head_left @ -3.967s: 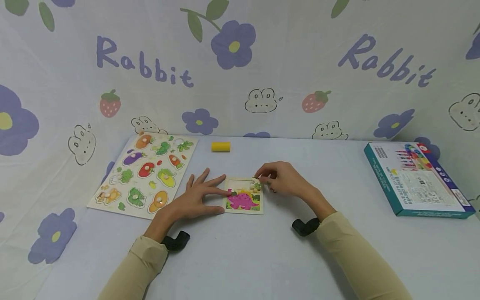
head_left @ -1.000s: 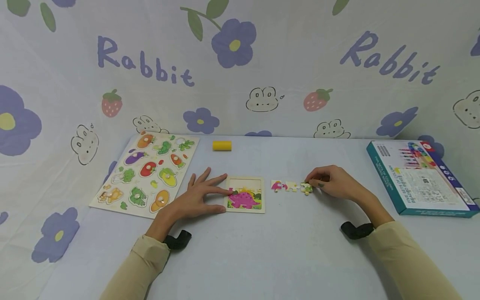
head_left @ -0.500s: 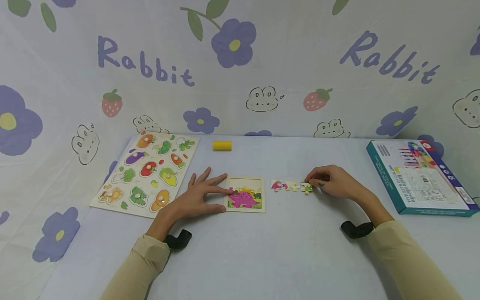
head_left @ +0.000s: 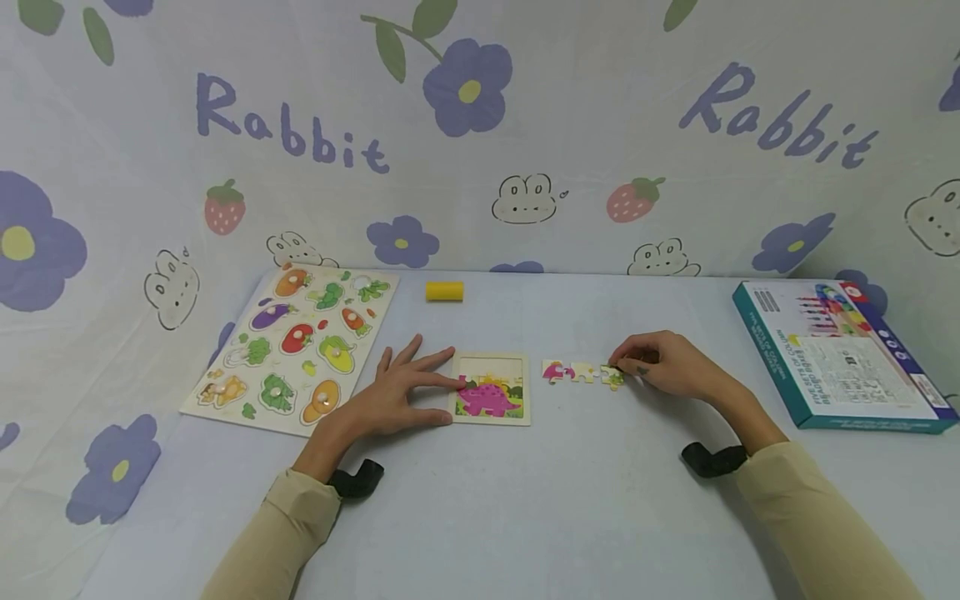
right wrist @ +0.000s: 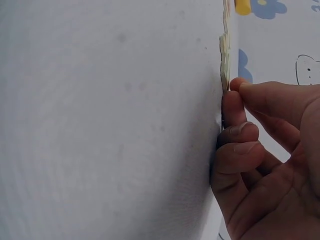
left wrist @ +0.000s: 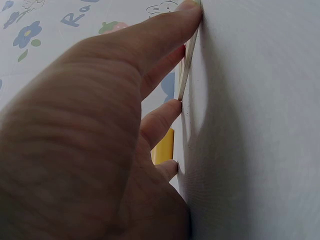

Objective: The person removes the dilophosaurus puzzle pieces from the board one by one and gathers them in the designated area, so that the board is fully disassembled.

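In the head view, a small wooden jigsaw tray [head_left: 490, 420] shows a pink dinosaur picture in its lower part and bare board along its top. My left hand [head_left: 397, 392] spreads its fingers beside it, the index fingertip over the picture and the thumb at the lower left edge. To the right lie two puzzle pieces, a pink and white one [head_left: 553, 371] and a pale yellow one [head_left: 582, 373]. My right hand [head_left: 663, 364] pinches a greenish puzzle piece [head_left: 611, 377] by its right edge, at the end of that row. The right wrist view shows thumb and finger at its edge [right wrist: 225, 75].
A vegetable peg puzzle board [head_left: 307, 367] lies left of my left hand. Behind the tray is a yellow cylinder [head_left: 445, 291]. A flat teal-edged box [head_left: 840, 358] lies at the right. A rabbit-print cloth [head_left: 570, 125] hangs behind the table.
Four seconds ago my right hand was at the tray's upper right corner; it has moved right with the greenish piece, which has left the tray. Over the last second both hands stay put.
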`<state>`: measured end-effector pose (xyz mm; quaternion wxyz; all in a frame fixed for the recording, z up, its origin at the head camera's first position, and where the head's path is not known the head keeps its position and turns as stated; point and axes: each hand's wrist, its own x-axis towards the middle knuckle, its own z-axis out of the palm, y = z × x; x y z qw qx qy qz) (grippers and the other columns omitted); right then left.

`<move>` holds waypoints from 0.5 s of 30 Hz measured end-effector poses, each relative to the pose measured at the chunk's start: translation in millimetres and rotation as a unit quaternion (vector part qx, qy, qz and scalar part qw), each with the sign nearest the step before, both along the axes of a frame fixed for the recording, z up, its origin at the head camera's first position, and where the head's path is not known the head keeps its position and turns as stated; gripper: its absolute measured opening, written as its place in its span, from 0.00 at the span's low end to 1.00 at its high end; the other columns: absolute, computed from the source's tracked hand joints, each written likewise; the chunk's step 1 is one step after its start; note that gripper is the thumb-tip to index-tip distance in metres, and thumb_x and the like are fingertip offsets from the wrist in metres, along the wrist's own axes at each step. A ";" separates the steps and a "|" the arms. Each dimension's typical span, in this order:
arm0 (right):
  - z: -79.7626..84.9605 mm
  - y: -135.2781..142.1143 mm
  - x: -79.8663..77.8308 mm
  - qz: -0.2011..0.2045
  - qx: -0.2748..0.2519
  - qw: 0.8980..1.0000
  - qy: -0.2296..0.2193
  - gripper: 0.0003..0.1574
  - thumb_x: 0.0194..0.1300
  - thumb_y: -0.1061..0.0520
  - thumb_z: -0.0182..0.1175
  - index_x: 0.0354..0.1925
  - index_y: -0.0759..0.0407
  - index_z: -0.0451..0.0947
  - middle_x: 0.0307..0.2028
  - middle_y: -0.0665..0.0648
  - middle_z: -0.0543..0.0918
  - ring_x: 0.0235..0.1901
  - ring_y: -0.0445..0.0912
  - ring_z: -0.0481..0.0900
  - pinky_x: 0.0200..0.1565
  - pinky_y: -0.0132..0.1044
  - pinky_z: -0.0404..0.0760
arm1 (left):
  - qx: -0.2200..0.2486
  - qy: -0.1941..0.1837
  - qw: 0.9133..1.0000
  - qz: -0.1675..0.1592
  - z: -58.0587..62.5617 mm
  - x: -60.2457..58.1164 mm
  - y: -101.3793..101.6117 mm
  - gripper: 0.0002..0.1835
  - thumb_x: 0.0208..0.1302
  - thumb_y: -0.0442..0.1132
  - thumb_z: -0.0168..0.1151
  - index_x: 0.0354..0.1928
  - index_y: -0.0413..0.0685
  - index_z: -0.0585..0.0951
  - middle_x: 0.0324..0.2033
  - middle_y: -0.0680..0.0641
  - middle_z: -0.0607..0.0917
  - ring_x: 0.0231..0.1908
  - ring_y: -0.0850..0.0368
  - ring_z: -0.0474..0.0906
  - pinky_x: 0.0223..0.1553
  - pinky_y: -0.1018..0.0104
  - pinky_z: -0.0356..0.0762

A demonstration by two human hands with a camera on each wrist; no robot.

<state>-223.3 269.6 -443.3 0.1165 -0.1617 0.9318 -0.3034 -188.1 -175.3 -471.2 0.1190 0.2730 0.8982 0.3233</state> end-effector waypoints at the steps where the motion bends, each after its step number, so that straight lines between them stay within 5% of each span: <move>1: 0.0 -0.1 -0.2 0.000 0.000 1.000 0.000 0.10 0.76 0.57 0.62 0.50 0.53 0.89 0.46 0.55 0.90 0.45 0.47 0.81 0.53 0.44 0.81 | 0.000 0.000 1.000 0.000 -0.2 0.0 0.1 0.28 0.65 0.56 0.73 0.67 0.69 0.83 0.84 0.53 0.61 0.87 0.37 0.31 0.79 0.25 0.18; 15: 10.4 -21.7 -0.1 -0.001 -0.016 1.000 0.004 0.12 0.75 0.58 0.63 0.52 0.54 0.88 0.45 0.56 0.88 0.43 0.49 0.77 0.45 0.37 0.78 | -0.001 -0.003 1.000 -0.001 0.2 0.3 1.1 0.28 0.65 0.56 0.73 0.67 0.70 0.83 0.84 0.53 0.61 0.87 0.37 0.30 0.79 0.26 0.18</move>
